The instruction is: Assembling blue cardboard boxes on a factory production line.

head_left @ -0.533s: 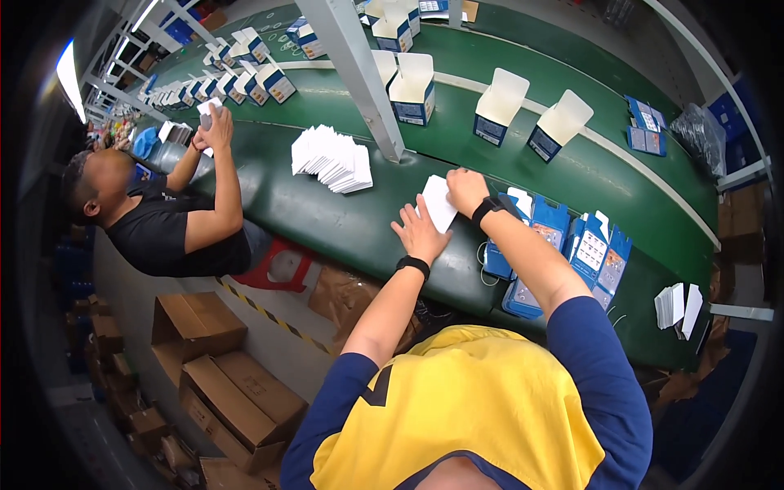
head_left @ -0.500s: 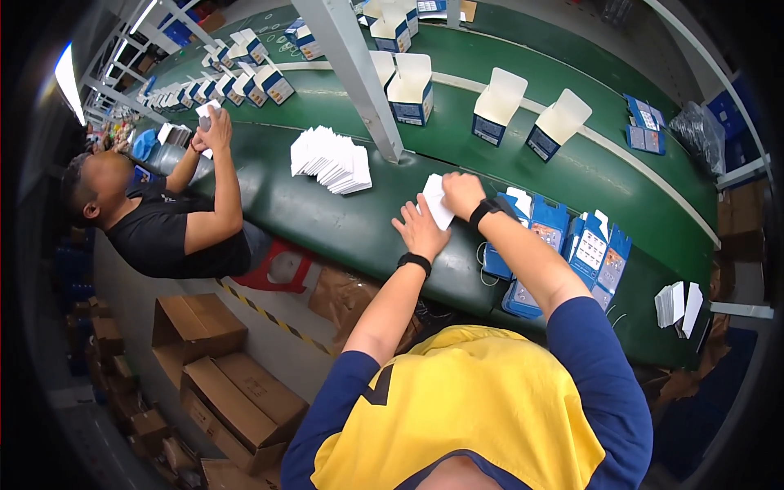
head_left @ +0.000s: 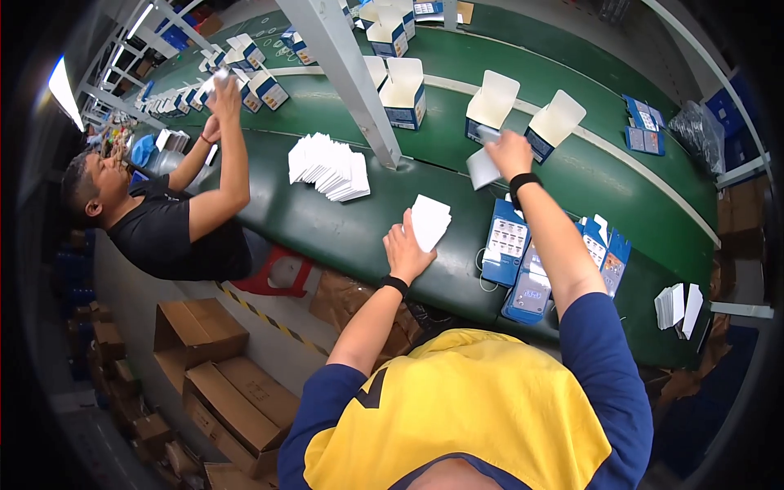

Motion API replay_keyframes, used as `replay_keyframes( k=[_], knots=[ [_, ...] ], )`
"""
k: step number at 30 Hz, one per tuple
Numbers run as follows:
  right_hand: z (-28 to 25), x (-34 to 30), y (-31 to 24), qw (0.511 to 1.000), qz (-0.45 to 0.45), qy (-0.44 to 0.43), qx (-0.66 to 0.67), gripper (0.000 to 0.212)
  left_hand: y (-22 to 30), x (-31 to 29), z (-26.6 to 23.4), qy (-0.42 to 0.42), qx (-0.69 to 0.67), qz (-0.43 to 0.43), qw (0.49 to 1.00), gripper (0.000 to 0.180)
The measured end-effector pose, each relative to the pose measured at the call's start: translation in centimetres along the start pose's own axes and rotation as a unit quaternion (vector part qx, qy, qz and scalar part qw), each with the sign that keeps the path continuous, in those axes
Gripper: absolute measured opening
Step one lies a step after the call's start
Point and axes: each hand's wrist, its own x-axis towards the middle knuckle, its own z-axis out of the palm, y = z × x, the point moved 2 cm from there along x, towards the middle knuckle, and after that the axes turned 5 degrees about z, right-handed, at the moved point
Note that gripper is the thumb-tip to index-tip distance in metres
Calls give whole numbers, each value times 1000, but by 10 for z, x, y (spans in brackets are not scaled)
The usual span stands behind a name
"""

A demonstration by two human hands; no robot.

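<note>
My left hand (head_left: 408,251) lies at the near left edge of a small stack of white papers (head_left: 430,222), its thumb and fingers gripping the stack on the green work surface. My right hand (head_left: 510,155) is raised over the belt, closed on a white folded paper (head_left: 483,169), slightly blurred. Just beyond that paper stands an open blue and white box (head_left: 492,100) with its lid flap up. A second open box (head_left: 555,124) is to the right of my right hand. Flat blue cartons (head_left: 505,242) lie below my right forearm.
A fanned pile of white papers (head_left: 328,167) lies left of a grey metal post (head_left: 351,82). More open boxes (head_left: 403,94) line the belt. At the left a co-worker (head_left: 175,216) raises both hands. White strips (head_left: 671,306) lie at the far right, cardboard boxes (head_left: 237,400) on the floor.
My right hand has left the white stack and moved up and right with a folded paper, to the open box. My left hand has shifted slightly down and left. The co-worker's hands have risen.
</note>
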Motion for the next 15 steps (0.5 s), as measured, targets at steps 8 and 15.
replay_keyframes(
  k=[8,15],
  knots=[
    [3,-33,-13,926,92,-259,257,24,-1,38,-30,64,-172,-178,967,106],
    [6,-101,-47,858,57,-369,354,14,-65,2,-64,8,0,-123,992,110]
  ],
)
